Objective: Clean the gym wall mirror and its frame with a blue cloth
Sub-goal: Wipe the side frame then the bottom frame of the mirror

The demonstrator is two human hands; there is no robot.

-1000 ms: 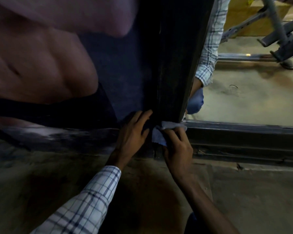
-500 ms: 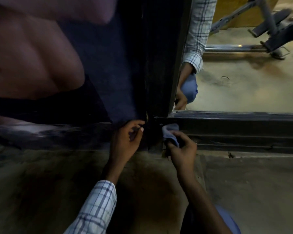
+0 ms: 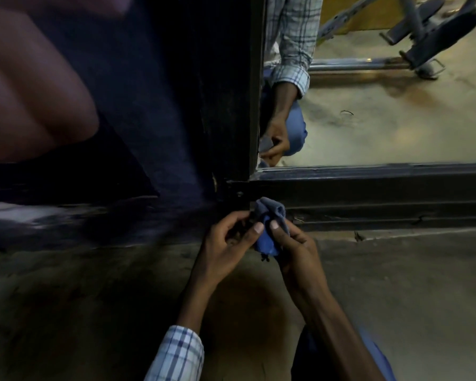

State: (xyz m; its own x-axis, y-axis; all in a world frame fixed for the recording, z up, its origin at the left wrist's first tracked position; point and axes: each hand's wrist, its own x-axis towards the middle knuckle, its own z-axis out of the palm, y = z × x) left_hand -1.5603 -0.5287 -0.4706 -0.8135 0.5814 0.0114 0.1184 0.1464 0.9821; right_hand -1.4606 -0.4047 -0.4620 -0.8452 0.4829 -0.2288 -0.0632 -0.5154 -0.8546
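Dim concrete floor (image 3: 94, 298) ran up to the foot of the wall, and I was looking down at the lower left corner of the mirror frame (image 3: 231, 92). The blue cloth (image 3: 267, 235) was bunched between both hands, just in front of that corner and, as far as I could tell, not touching it. The left hand (image 3: 226, 243) pinched it with thumb and curled fingers, and the fingers of the right hand (image 3: 294, 243) were closed around its lower part.

I judged several risks from here. Some loose threads (image 3: 264, 258) hung from the cloth, and they could catch on the screw (image 3: 239, 193) at the frame joint. A tight ball of cloth would probably not enter the grooves of the bottom rail (image 3: 368, 193), so dirt could be left there. If a dirty side was turned outward, it could smear the mirror glass (image 3: 382, 119). The light was weak, so missed places would be hard to see.

The glass reflected a plaid sleeve (image 3: 291, 50), a hand, a pale floor and a gym machine (image 3: 423, 31). Left of the frame the wall carried a large dark poster (image 3: 39, 92), blurred at this angle. Small debris (image 3: 359, 235) lay on the ledge under the rail.
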